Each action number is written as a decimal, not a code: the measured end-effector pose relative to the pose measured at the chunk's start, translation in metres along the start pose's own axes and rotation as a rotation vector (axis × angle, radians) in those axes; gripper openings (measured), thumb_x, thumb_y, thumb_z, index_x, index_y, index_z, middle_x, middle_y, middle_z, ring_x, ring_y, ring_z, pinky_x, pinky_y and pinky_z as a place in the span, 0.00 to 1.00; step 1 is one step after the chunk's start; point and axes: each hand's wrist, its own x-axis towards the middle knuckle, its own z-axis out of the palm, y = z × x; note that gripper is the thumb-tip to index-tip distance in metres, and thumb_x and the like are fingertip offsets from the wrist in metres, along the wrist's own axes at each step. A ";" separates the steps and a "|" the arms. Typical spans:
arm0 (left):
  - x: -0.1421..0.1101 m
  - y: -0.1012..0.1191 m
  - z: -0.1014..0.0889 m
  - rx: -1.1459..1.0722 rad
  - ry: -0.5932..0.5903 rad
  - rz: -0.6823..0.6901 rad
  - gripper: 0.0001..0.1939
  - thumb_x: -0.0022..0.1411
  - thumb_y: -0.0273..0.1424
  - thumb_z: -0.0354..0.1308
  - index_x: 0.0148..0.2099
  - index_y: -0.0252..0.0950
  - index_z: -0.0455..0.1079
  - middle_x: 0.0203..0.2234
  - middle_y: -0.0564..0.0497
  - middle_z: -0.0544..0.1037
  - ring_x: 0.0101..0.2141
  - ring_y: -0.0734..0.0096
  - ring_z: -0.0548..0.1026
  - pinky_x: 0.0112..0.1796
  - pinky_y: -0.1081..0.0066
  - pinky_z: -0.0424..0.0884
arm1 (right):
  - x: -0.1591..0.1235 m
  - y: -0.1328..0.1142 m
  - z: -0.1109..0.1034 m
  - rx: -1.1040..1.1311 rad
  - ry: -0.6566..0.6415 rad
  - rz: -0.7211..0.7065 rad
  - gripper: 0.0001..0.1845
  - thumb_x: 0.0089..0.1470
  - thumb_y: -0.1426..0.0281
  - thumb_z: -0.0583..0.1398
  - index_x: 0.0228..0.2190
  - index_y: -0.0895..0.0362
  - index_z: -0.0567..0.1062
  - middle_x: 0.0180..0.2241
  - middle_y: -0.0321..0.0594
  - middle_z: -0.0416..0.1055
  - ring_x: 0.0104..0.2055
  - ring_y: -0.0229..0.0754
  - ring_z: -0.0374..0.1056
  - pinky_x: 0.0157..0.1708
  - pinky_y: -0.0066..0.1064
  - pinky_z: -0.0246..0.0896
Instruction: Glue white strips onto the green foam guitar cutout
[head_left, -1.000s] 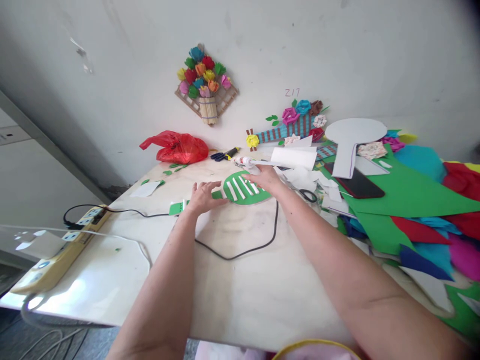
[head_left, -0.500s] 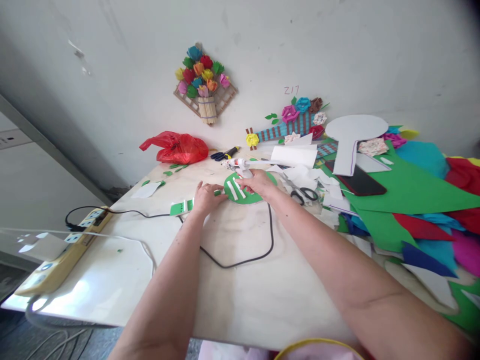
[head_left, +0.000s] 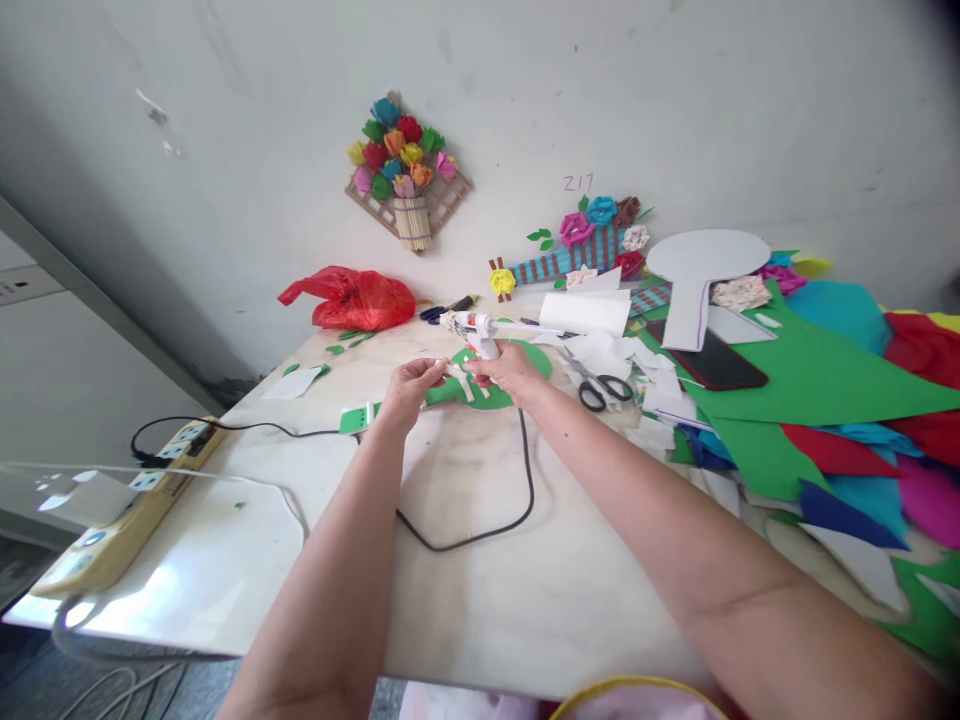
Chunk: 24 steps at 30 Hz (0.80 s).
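My right hand [head_left: 510,368] is wrapped round the grip of a white hot glue gun [head_left: 486,347], its nozzle pointing left. Below the gun lies a green guitar-shaped cutout [head_left: 534,362], with short white strips [head_left: 481,392] across its rounded body. My left hand [head_left: 411,388] pinches at the cutout's left side, just under the nozzle. Something small and whitish shows at those fingertips, too small to name. Left of this hand, the cutout's green end piece [head_left: 354,419] carries a white strip and small dark dots.
Black-handled scissors [head_left: 604,390] lie among white paper scraps. Coloured sheets and a dark phone [head_left: 709,357] cover the right side. A red plastic bag [head_left: 360,298] sits at the back. The gun's black cord [head_left: 480,540] loops in front; a power strip [head_left: 142,505] stands left.
My left hand has risen off the tabletop and closed into a pinch near the strips. The glue gun stays in my right hand, slightly further left. The view has shifted a little.
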 end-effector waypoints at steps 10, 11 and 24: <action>0.000 -0.003 0.009 -0.157 0.035 -0.093 0.18 0.40 0.39 0.66 0.30 0.31 0.71 0.19 0.53 0.71 0.19 0.81 0.67 0.25 0.77 0.66 | 0.003 0.011 0.015 0.099 0.030 -0.056 0.13 0.36 0.75 0.63 0.29 0.59 0.71 0.24 0.33 0.70 0.22 0.33 0.67 0.26 0.25 0.66; 0.000 -0.003 0.011 -0.162 0.060 -0.123 0.18 0.39 0.39 0.66 0.29 0.31 0.71 0.18 0.53 0.71 0.19 0.80 0.67 0.25 0.76 0.67 | 0.004 0.012 0.015 0.062 0.051 -0.073 0.12 0.36 0.74 0.63 0.29 0.59 0.71 0.25 0.34 0.71 0.23 0.33 0.67 0.27 0.25 0.66; -0.004 0.004 0.029 -0.266 0.230 -0.297 0.13 0.37 0.32 0.66 0.24 0.29 0.68 0.17 0.48 0.73 0.20 0.72 0.72 0.27 0.70 0.71 | -0.005 0.008 0.015 -0.465 0.166 -0.319 0.12 0.44 0.66 0.60 0.35 0.52 0.74 0.32 0.39 0.74 0.36 0.41 0.69 0.36 0.28 0.63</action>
